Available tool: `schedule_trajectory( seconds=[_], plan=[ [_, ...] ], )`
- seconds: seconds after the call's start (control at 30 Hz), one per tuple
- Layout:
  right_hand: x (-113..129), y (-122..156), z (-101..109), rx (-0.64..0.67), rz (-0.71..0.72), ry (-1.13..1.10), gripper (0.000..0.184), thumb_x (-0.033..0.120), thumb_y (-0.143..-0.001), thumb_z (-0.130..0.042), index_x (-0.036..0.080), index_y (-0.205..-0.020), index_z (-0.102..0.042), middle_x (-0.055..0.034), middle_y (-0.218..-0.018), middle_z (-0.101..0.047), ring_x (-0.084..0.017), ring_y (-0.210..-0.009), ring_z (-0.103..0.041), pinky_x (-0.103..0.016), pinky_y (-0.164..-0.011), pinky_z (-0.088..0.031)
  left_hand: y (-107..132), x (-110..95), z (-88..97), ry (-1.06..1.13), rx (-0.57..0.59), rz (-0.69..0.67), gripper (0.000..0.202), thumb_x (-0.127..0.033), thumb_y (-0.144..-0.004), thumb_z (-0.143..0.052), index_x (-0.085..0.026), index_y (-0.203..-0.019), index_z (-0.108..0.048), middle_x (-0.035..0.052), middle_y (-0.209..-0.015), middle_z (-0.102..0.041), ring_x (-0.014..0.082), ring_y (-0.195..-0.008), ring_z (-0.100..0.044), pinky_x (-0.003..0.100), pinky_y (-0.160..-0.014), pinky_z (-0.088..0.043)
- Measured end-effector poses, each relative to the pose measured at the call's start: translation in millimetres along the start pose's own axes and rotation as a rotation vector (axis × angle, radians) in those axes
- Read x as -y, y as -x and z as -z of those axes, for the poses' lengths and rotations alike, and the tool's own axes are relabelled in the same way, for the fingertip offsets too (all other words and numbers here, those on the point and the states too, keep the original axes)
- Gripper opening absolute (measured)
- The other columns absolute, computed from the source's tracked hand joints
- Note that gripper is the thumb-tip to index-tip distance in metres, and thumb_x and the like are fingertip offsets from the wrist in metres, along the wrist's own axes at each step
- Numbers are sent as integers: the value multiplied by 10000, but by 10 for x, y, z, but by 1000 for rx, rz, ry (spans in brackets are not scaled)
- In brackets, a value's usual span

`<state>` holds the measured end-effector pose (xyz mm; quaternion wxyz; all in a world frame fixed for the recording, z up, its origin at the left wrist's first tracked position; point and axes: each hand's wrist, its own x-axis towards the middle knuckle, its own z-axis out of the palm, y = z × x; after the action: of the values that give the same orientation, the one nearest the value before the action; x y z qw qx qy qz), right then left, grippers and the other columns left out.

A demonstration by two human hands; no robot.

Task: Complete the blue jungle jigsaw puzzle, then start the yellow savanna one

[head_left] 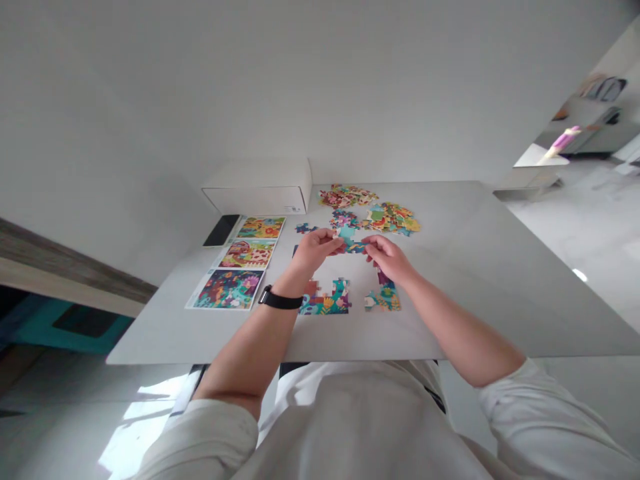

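Observation:
My left hand (314, 251) and my right hand (388, 259) meet above the white table (440, 313), fingertips pinching colourful jigsaw pieces (352, 243) between them. A partly joined section of jigsaw (325, 300) lies below my left wrist. Another joined section (383, 297) lies just below my right hand. Loose pieces lie in heaps (390, 219) beyond my hands. Three printed picture cards (240, 275) lie in a column to the left. A black wristband (280, 299) circles my left wrist.
A white cardboard box (257, 190) stands at the table's far edge, with a black phone (221, 230) lying near it. A white wall rises behind the table. A grey floor shows past the right edge, with furniture at the upper right.

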<state>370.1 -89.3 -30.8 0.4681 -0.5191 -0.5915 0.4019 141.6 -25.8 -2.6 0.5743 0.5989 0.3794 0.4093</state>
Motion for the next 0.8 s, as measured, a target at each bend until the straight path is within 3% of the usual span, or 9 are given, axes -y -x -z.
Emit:
schedule_trajectory(
  seconds=[0.23,0.37,0.6,0.8],
  plan=[
    [79,50,-112,5,78,-74,488,692,-877,-707,250,-1080,-665,-24,-872,-719,-188,-757,-672,-295,-625,-517,286,135,-223,-2,88,36,539,-694,-797,-794,-173,-920,-735,74,-873,-790,173,-797,-754,300,-785,-597],
    [32,52,-85,8,55,-9,483,697,-849,-727,237,-980,-662,-5,-764,-691,-187,-690,-638,-306,-622,-494,312,229,-183,-67,92,67,534,-704,-832,-743,-175,-904,-734,67,-870,-779,158,-750,-725,276,-708,-585],
    [24,48,15,25,-15,61,487,708,-821,-719,245,-942,-627,-16,-789,-698,-196,-708,-635,-305,-631,-483,262,205,-20,-137,-62,46,453,-628,-903,-695,-176,-889,-686,38,-762,-697,117,-624,-624,231,-567,-511],
    [26,58,9,70,5,104,464,684,-825,-720,236,-899,-625,-26,-799,-711,-201,-734,-653,-311,-690,-501,304,233,-96,-235,56,46,438,-582,-828,-788,-176,-983,-733,52,-841,-745,137,-694,-664,250,-625,-541]
  ],
)
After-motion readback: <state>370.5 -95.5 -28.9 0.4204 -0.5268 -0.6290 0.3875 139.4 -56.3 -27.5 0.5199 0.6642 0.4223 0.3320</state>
